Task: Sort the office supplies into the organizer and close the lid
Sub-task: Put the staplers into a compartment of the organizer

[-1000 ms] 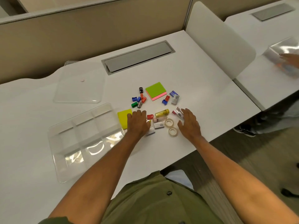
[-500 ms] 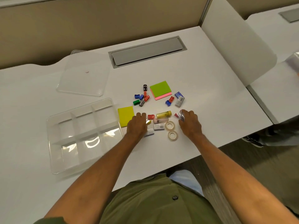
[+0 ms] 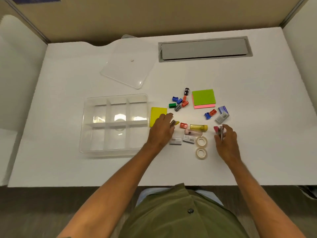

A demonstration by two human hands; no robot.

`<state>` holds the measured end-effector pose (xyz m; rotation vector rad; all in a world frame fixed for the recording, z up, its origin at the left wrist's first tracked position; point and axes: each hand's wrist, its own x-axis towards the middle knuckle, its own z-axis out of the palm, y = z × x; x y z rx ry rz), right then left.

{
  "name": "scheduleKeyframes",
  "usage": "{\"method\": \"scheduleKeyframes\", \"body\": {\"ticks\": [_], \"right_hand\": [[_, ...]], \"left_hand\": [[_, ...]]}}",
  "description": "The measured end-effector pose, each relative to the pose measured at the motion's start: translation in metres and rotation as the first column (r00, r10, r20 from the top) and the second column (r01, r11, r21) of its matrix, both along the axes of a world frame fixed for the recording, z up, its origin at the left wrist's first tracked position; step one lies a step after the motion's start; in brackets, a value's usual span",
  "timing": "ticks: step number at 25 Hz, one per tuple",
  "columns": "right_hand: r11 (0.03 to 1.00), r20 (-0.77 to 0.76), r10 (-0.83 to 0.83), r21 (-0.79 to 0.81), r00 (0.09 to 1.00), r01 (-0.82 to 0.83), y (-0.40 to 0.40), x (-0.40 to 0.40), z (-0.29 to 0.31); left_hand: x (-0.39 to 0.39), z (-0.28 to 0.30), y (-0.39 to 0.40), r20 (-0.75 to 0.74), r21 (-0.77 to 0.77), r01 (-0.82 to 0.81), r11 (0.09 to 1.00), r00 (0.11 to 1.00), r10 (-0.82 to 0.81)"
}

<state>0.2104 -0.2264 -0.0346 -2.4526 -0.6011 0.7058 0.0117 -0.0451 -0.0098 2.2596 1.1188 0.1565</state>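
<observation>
A clear organizer [image 3: 114, 125] with six compartments lies on the white desk, with nothing in it. Its clear lid [image 3: 127, 67] rests flat behind it. Right of the organizer lie small supplies: a yellow note pad [image 3: 157, 113], a green and pink pad [image 3: 203, 99], several coloured sharpeners [image 3: 179, 102], a yellow tube [image 3: 199, 127], two tape rolls [image 3: 201, 146] and small staple boxes [image 3: 222, 115]. My left hand [image 3: 162, 131] is over the yellow pad's edge, closed on a small yellow stapler [image 3: 175, 122]. My right hand [image 3: 225, 139] grips a small pink stapler [image 3: 218, 131].
A grey cable hatch [image 3: 205, 48] is set into the desk at the back. Beige partition walls [image 3: 154, 16] stand behind and white dividers at both sides. The desk's front edge runs just before my body.
The view has swung to look straight down at the desk. My right hand has closed on the pink stapler and raised it. My left hand has closed on the yellow stapler.
</observation>
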Motion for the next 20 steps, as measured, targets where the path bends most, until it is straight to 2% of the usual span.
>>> {"method": "scheduleKeyframes", "body": {"ticks": [3, 6, 9, 11, 13, 16, 20], "right_hand": [[0.994, -0.079, -0.058, 0.087, 0.995, 0.065, 0.02, -0.011, 0.013], [0.971, -0.197, -0.091, 0.202, 0.976, 0.131, 0.052, -0.033, 0.029], [0.938, -0.311, -0.055, 0.31, 0.949, 0.156, 0.087, -0.058, 0.038], [0.929, -0.349, -0.032, 0.335, 0.937, 0.156, 0.11, -0.078, 0.041], [0.92, -0.373, -0.024, 0.356, 0.928, 0.167, 0.125, -0.097, 0.042], [0.917, -0.389, -0.019, 0.36, 0.921, 0.171, 0.126, -0.119, 0.043], [0.943, -0.314, -0.012, 0.312, 0.949, 0.116, 0.115, -0.131, 0.043]], "left_hand": [[-0.033, 0.019, 0.02, 0.179, -0.067, -0.198, 0.978, 0.962, 0.207], [-0.078, 0.034, 0.06, 0.23, -0.093, -0.367, 0.925, 0.896, 0.379], [-0.125, 0.038, 0.104, 0.248, -0.069, -0.517, 0.853, 0.82, 0.517], [-0.145, 0.033, 0.13, 0.195, -0.06, -0.57, 0.819, 0.798, 0.57], [-0.149, 0.025, 0.148, 0.076, -0.073, -0.575, 0.815, 0.811, 0.58], [-0.137, 0.015, 0.159, -0.068, -0.13, -0.519, 0.845, 0.855, 0.514], [-0.125, -0.001, 0.166, -0.162, -0.132, -0.451, 0.883, 0.889, 0.429]]}}
